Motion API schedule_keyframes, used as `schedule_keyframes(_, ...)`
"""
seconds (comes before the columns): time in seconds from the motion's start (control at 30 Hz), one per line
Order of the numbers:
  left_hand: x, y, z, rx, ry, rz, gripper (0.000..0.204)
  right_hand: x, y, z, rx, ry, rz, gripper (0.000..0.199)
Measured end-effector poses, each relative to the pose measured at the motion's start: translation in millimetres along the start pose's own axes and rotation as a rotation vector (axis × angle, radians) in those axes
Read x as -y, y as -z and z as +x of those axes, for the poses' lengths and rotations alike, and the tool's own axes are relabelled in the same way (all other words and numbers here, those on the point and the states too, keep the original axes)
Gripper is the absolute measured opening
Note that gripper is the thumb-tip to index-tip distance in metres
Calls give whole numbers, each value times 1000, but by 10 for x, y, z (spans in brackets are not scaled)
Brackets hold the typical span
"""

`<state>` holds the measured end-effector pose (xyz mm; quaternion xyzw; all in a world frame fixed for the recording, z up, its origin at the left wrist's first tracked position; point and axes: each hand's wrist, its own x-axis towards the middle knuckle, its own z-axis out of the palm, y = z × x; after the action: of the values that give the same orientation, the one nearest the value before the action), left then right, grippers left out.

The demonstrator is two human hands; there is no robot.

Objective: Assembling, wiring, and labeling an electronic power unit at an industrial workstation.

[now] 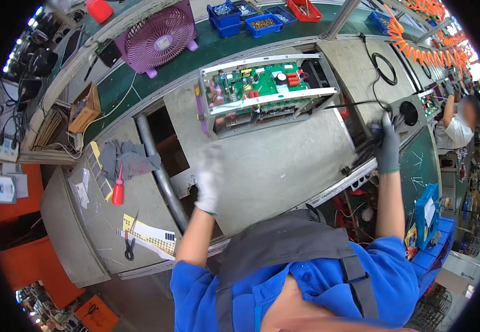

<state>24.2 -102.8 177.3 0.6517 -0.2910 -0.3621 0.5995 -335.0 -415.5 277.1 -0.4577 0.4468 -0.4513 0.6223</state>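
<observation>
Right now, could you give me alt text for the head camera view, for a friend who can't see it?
A person in a blue shirt and gloves stands at a grey workbench, their right hand gripping a bundle of black cables while the blurred left hand hovers over the bench. An open metal chassis with a green circuit board lies ahead, a purple fan behind it.

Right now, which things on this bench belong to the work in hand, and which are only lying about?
In hand: right hand on black cable; left hand blurred above grey worktop; open metal chassis with circuit boards.

Lying about: purple fan, red squeeze bottle, scissors, grey rag, blue parts bins.
</observation>
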Motion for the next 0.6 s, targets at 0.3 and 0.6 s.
schedule_keyframes(0.3,-40,-520,490,-293,-66,927,14,-495,-1427,1248,314,43,-240,35)
schedule_keyframes(0.6,39,-468,997,-258,79,1376,19,-458,-1541,1190,401,6,-200,38)
